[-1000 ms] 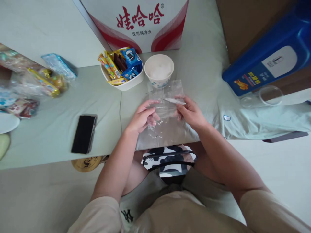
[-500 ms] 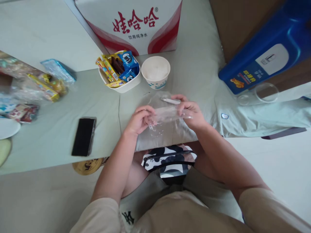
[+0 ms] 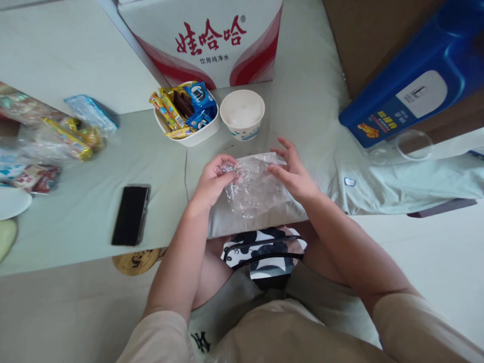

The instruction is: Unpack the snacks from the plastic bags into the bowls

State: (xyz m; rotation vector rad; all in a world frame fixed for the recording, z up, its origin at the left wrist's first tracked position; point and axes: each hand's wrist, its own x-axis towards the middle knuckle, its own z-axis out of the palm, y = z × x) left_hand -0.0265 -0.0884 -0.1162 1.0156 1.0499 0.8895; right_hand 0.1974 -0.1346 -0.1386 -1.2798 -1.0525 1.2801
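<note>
A crinkled clear plastic bag (image 3: 257,189) lies spread between my hands near the table's front edge. My left hand (image 3: 216,176) pinches its upper left corner between thumb and fingers. At the bag's right side is my right hand (image 3: 293,171), thumb and fingers spread apart, the thumb close to the plastic. A thin white strip shows at the bag's top edge beside the right fingers; what it is cannot be made out. Just beyond the bag stands a paper cup (image 3: 242,132) with something white inside.
A white bowl (image 3: 207,135) of wrapped snacks stands left of the cup, before a white and red carton (image 3: 212,70). A black phone (image 3: 130,216) lies left. Wrapped snacks (image 3: 71,141) are at far left. Right are a large blue bottle (image 3: 401,93) and a clear plastic cup (image 3: 414,146).
The bag has gone from being held folded up between both hands to hanging spread lower and flatter. My right fingers have opened away from it.
</note>
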